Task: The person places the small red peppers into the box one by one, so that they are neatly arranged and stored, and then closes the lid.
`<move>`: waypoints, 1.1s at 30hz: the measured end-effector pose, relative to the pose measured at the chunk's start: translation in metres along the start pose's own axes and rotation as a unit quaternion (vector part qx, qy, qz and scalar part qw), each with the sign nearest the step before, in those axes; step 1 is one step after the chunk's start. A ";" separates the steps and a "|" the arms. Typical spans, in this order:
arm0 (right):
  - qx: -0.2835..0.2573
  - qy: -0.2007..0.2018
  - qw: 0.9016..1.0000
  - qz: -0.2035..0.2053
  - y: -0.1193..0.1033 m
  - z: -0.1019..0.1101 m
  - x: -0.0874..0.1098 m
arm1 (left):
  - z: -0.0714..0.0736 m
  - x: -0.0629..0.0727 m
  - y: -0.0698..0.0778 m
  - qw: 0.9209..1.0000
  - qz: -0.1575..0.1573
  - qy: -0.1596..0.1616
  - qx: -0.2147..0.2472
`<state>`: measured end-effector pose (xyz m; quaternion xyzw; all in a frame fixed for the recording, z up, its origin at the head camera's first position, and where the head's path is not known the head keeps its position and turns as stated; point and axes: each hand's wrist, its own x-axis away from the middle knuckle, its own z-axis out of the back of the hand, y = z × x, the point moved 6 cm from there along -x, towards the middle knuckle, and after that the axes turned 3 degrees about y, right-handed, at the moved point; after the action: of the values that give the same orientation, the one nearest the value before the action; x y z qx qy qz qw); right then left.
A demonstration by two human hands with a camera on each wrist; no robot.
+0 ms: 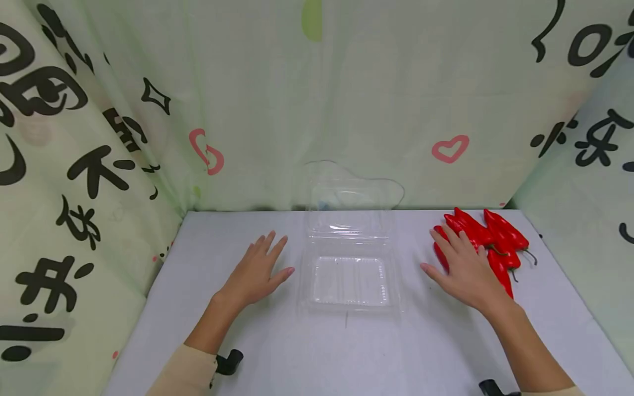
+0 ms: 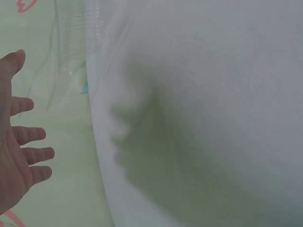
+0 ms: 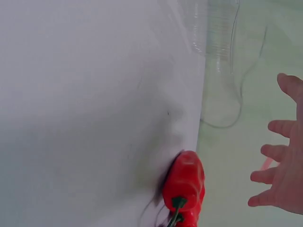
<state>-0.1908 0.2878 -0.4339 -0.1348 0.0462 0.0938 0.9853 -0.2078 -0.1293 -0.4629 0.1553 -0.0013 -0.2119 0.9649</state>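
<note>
In the head view a clear plastic clamshell box lies on the white table with its lid raised at the back. My left hand hovers to the left of the box, fingers spread and holding nothing. On the right, my right hand is held over the near left side of a pile of red peppers, partly covering them, its fingers straight and spread. In the right wrist view a red pepper with a green stem shows below the right hand. The left wrist view shows the left hand with nothing in its fingers.
A white table fills the lower middle. Behind it and at both sides hangs a pale green curtain with black characters and pink hearts. A thin cord runs along the curtain behind the box lid.
</note>
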 end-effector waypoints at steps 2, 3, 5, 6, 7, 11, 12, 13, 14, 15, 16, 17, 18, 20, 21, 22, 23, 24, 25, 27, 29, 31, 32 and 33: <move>-0.007 0.000 1.000 0.000 0.004 -0.002 0.000 | -0.002 0.000 0.000 1.000 -0.004 0.001 0.010; -0.011 0.001 1.000 0.001 0.006 -0.002 0.000 | -0.003 0.000 0.000 1.000 -0.005 0.000 0.018; -0.018 0.003 1.000 0.001 0.010 -0.003 0.000 | -0.005 -0.001 0.001 0.999 -0.009 -0.002 0.031; -0.022 0.006 1.000 0.002 0.013 -0.003 0.000 | -0.006 -0.002 0.002 0.999 -0.009 -0.002 0.039; -0.025 0.008 1.000 0.003 0.015 -0.003 0.001 | -0.007 -0.002 0.003 0.999 -0.010 -0.003 0.046; -0.039 0.011 0.999 0.004 0.023 -0.006 0.001 | -0.009 -0.003 0.005 0.997 -0.005 -0.007 0.078; -0.042 0.009 0.999 0.003 0.026 -0.007 0.001 | -0.010 -0.003 0.006 0.996 -0.003 -0.007 0.084; -0.045 0.007 0.999 0.001 0.028 -0.008 0.001 | -0.011 -0.004 0.007 0.996 0.000 -0.008 0.090; -0.048 0.004 0.999 -0.001 0.030 -0.009 0.000 | -0.012 -0.004 0.007 0.995 0.003 -0.009 0.096; -0.052 0.000 0.999 -0.005 0.031 -0.010 0.000 | -0.012 -0.005 0.007 0.995 0.007 -0.010 0.102; -0.056 -0.003 0.998 -0.009 0.033 -0.011 0.000 | -0.013 -0.005 0.008 0.994 0.010 -0.010 0.108; -0.059 -0.006 0.998 -0.012 0.035 -0.012 0.000 | -0.014 -0.006 0.008 0.993 0.012 -0.009 0.113; -0.061 -0.008 0.998 -0.015 0.037 -0.013 0.000 | -0.014 -0.007 0.008 0.993 0.014 -0.009 0.118; -0.070 -0.012 0.997 -0.019 0.041 -0.015 0.001 | -0.015 -0.008 0.009 0.991 0.014 -0.004 0.130; -0.073 -0.013 0.997 -0.021 0.043 -0.016 0.001 | -0.015 -0.008 0.009 0.991 0.013 -0.002 0.136; -0.076 -0.013 0.997 -0.022 0.044 -0.017 0.002 | -0.016 -0.009 0.010 0.990 0.011 0.002 0.142; -0.079 -0.015 0.997 -0.023 0.046 -0.017 0.002 | -0.017 -0.010 0.010 0.989 0.010 0.004 0.150; -0.082 -0.017 0.996 -0.024 0.048 -0.018 0.002 | -0.017 -0.011 0.010 0.987 0.008 0.005 0.160; -0.085 -0.019 0.996 -0.026 0.050 -0.018 0.003 | -0.018 -0.012 0.010 0.986 0.007 0.007 0.169; -0.089 -0.022 0.995 -0.030 0.054 -0.019 0.004 | -0.020 -0.014 0.010 0.981 0.010 0.006 0.193; -0.096 -0.026 0.994 -0.034 0.058 -0.019 0.004 | -0.022 -0.016 0.010 0.975 0.016 0.004 0.224; -0.101 -0.028 0.994 -0.038 0.061 -0.018 0.005 | -0.023 -0.017 0.010 0.967 0.024 0.004 0.254; -0.104 -0.030 0.993 -0.040 0.063 -0.018 0.005 | -0.024 -0.017 0.010 0.963 0.028 0.004 0.269; -0.106 -0.032 0.993 -0.042 0.064 -0.018 0.006 | -0.025 -0.017 0.010 0.959 0.031 0.004 0.283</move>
<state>-0.1989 0.3445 -0.4683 -0.2374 -0.0013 0.0610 0.9695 -0.2178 -0.1060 -0.4823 0.4223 -0.0625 -0.1722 0.8878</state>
